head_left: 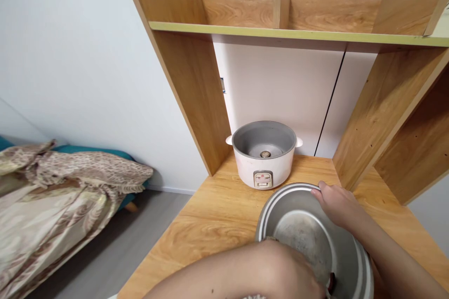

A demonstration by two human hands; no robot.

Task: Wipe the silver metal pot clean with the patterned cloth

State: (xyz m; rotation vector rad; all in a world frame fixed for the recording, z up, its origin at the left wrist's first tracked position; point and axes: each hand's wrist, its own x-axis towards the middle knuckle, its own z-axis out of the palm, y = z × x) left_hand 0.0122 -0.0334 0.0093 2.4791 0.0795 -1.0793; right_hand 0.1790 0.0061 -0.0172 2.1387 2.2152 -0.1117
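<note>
Two hands [335,202] are at one pot [300,229] near one cooker [263,168].

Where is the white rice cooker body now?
Just right of centre in the head view, the white rice cooker body stands on the wooden desk under the shelf, beyond the metal inner pot.

The counter's [182,238] near edge is cut off below; the left arm [213,273] hides part of the pot [301,226], and a dark thing [331,282] at the left hand [306,276] is unclear.
</note>
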